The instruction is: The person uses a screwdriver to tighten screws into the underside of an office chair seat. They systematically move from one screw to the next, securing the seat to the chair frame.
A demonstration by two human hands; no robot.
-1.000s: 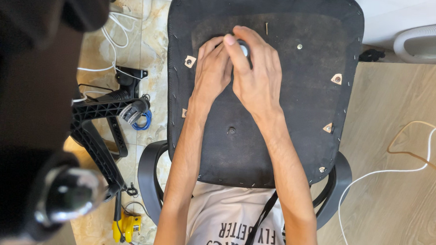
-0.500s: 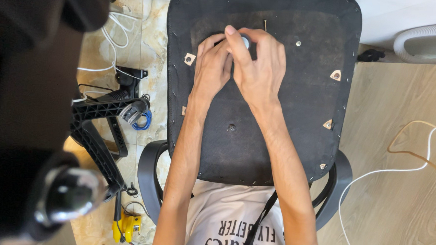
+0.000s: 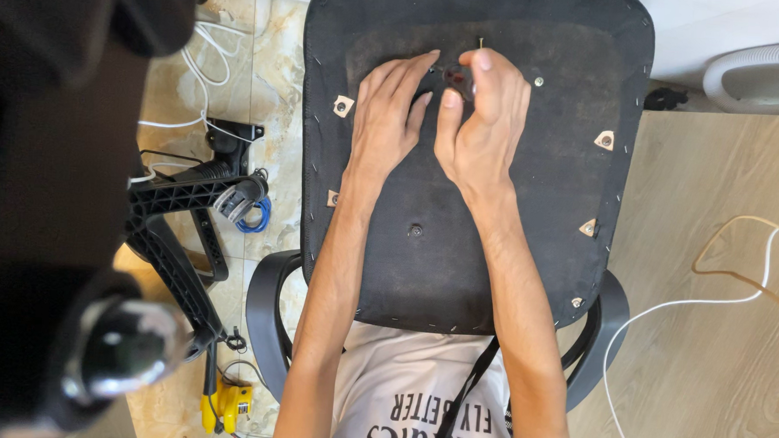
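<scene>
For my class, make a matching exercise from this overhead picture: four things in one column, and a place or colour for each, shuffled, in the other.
Things:
1. left hand
2. yellow tool
3. white cable
4. blue cable coil

Places:
A. lying across the wooden floor
B. flat on the upturned seat underside
C. beside the black chair base
D. on the tiles at the bottom of the picture

Pairs: 1-B, 2-D, 3-A, 4-C

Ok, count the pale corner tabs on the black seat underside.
5 pale tabs on the seat underside: upper left, lower left, upper right, mid right, lower right. The hands may hide more.
</scene>
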